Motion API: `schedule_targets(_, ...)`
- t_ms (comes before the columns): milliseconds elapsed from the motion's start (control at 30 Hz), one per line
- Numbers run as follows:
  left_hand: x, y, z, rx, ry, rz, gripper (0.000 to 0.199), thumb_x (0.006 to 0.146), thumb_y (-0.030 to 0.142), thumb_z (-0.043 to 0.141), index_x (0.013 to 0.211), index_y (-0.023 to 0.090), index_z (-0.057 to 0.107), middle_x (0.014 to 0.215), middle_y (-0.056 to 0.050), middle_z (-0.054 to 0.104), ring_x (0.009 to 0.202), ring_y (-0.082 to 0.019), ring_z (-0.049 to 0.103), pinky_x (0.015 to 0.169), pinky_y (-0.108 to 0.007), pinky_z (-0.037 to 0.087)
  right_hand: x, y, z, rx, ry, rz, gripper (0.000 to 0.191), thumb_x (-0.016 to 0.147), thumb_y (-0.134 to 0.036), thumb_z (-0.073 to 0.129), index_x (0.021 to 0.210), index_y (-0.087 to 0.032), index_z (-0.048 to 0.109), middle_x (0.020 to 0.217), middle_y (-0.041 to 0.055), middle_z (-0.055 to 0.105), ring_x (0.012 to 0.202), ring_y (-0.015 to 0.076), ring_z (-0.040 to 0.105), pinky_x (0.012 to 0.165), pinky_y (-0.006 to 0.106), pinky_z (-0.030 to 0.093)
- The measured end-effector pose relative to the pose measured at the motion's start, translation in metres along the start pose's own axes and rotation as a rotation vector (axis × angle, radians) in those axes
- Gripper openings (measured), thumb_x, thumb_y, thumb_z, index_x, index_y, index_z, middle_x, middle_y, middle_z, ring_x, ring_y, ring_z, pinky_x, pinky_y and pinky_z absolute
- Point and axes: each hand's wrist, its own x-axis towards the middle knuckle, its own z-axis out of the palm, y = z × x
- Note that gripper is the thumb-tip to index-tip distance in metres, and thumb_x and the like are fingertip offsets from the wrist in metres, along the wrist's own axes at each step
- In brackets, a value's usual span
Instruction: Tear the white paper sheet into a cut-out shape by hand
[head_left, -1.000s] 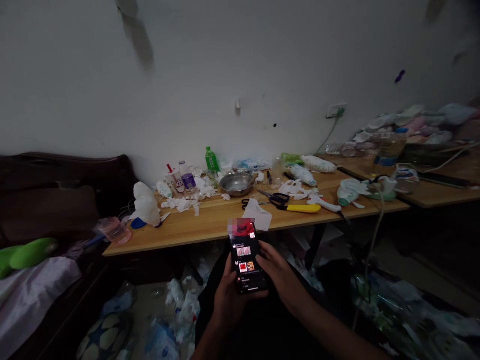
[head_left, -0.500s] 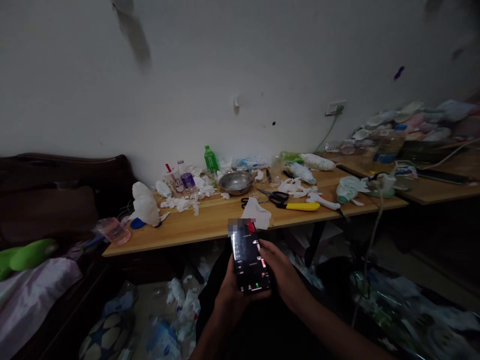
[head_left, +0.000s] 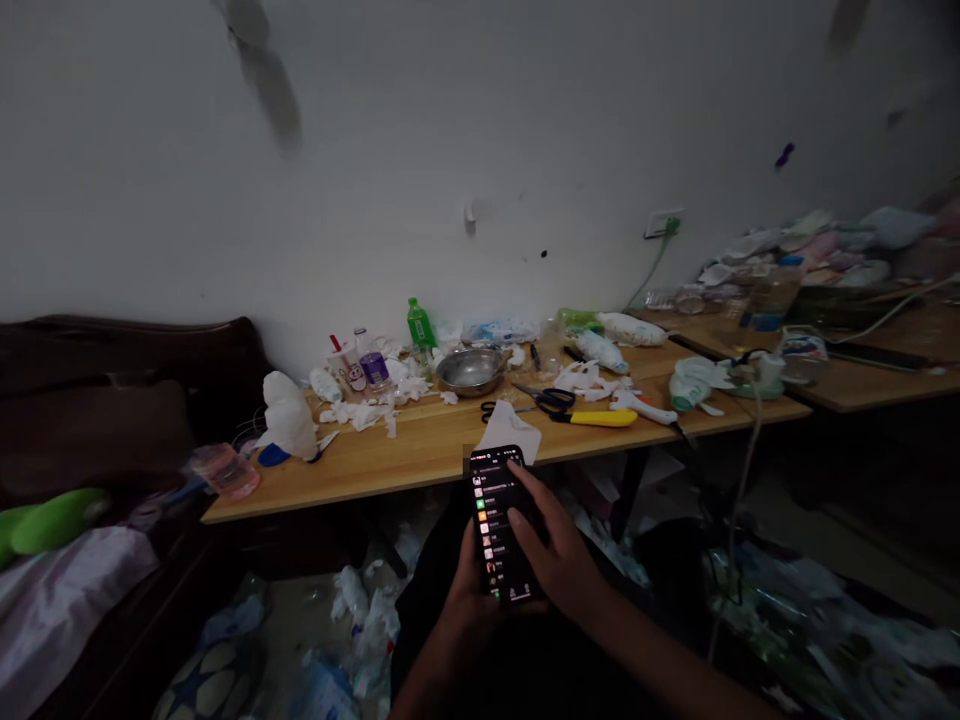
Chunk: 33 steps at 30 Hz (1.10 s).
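A black smartphone [head_left: 499, 535] is held upright in my left hand [head_left: 466, 590], whose fingers wrap its left side and lower back. Its lit screen shows a dark list with small coloured icons. My right hand [head_left: 559, 545] lies over the phone's right side, index finger stretched to the upper right of the screen and thumb over the middle, the two spread apart. Its other fingers are hidden. Just beyond the phone, a white tissue [head_left: 516, 428] lies at the table's front edge.
On the wooden table [head_left: 420, 450] stand a metal bowl [head_left: 471, 370], a green bottle [head_left: 420, 323] and a purple-labelled bottle [head_left: 372, 362]. Scissors [head_left: 555, 397] lie by a yellow-handled tool [head_left: 600, 418]. A cable [head_left: 739, 500] hangs at right. Plastic litter [head_left: 367, 610] and a ball [head_left: 210, 685] are below.
The phone's screen has switched to a list with icons. My right hand has shifted from the phone's right edge onto its screen, index finger reaching higher. The view has tilted slightly.
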Motion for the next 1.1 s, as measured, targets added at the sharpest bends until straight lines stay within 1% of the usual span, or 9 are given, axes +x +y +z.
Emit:
schedule_targets(233,0.001,-0.001,0.003,-0.006,-0.041,0.019,0.097,0.058,0.024,0.083,0.143,0.038,0.037,0.14,-0.008,0.054,0.13,-0.04,0.048,0.098,-0.058,0.048,-0.002,-0.001,-0.005,-0.123,-0.02,-0.124,0.043,0.098,-0.033,0.046,0.141,-0.033,0.048,0.125,0.0064,0.057,0.115,0.0232,0.056,0.1,0.038,0.045)
schedule_targets(333,0.001,0.002,0.006,-0.019,0.002,-0.004,0.104,0.056,0.025,0.084,0.145,0.036,0.033,0.139,-0.01,0.055,0.13,-0.041,0.048,0.098,-0.056,0.049,-0.003,-0.007,-0.005,-0.036,0.006,-0.061,0.046,0.096,-0.034,0.051,0.141,-0.033,0.049,0.134,0.0051,0.056,0.125,0.0252,0.052,0.107,0.038,0.04)
schedule_targets(467,0.001,0.012,0.015,-0.04,0.065,0.001,0.124,0.055,0.022,0.084,0.151,0.044,0.009,0.145,-0.01,0.049,0.124,-0.04,0.054,0.091,-0.054,0.053,-0.007,-0.005,-0.002,0.359,-0.022,0.2,0.068,0.093,-0.038,0.059,0.151,-0.033,0.025,0.144,0.0059,0.052,0.129,0.0245,0.052,0.107,0.042,0.041)
schedule_targets(567,0.0,0.019,0.022,-0.07,0.088,0.007,0.131,0.055,0.017,0.08,0.149,0.049,-0.005,0.144,-0.009,0.051,0.117,-0.038,0.059,0.084,-0.05,0.056,-0.01,0.004,-0.001,0.537,-0.138,0.308,0.066,0.087,-0.033,0.066,0.144,-0.027,0.034,0.142,0.0094,0.053,0.13,0.0249,0.052,0.108,0.043,0.04)
schedule_targets(633,0.0,0.023,0.025,-0.094,0.105,0.012,0.13,0.054,0.016,0.077,0.15,0.047,-0.004,0.142,-0.009,0.053,0.116,-0.037,0.06,0.082,-0.047,0.056,-0.012,0.008,-0.001,0.528,-0.196,0.307,0.069,0.082,-0.027,0.07,0.142,-0.024,0.036,0.145,0.011,0.051,0.132,0.0252,0.049,0.111,0.045,0.037)
schedule_targets(733,0.001,0.024,0.029,-0.086,0.159,0.039,0.129,0.052,0.016,0.078,0.151,0.045,0.001,0.145,-0.01,0.049,0.116,-0.038,0.059,0.078,-0.043,0.058,-0.012,0.007,-0.003,0.444,-0.279,0.271,0.087,0.077,-0.018,0.072,0.15,-0.025,0.024,0.153,0.012,0.041,0.137,0.0255,0.044,0.114,0.046,0.033)
schedule_targets(833,0.001,0.025,0.03,-0.072,0.196,0.046,0.131,0.05,0.015,0.079,0.152,0.045,0.003,0.148,-0.01,0.046,0.117,-0.038,0.058,0.075,-0.04,0.058,-0.01,0.001,-0.006,0.349,-0.279,0.234,0.092,0.076,-0.016,0.072,0.152,-0.025,0.021,0.158,0.0107,0.033,0.143,0.0253,0.034,0.117,0.046,0.027)
schedule_targets(1000,0.002,0.024,0.032,-0.066,0.2,0.059,0.132,0.051,0.017,0.083,0.152,0.044,0.002,0.141,-0.01,0.053,0.113,-0.037,0.061,0.082,-0.046,0.056,-0.011,-0.001,-0.008,0.625,-0.347,0.318,0.088,0.08,-0.027,0.074,0.152,-0.027,0.022,0.152,0.0117,0.042,0.133,0.0276,0.049,0.108,0.047,0.04)
schedule_targets(1100,0.003,0.024,0.032,-0.059,0.221,0.066,0.134,0.05,0.016,0.084,0.152,0.045,0.003,0.139,-0.008,0.055,0.111,-0.037,0.062,0.081,-0.046,0.058,-0.013,0.003,-0.005,0.547,-0.289,0.273,0.087,0.081,-0.024,0.074,0.152,-0.029,0.024,0.155,0.0094,0.038,0.138,0.0252,0.043,0.113,0.046,0.033)
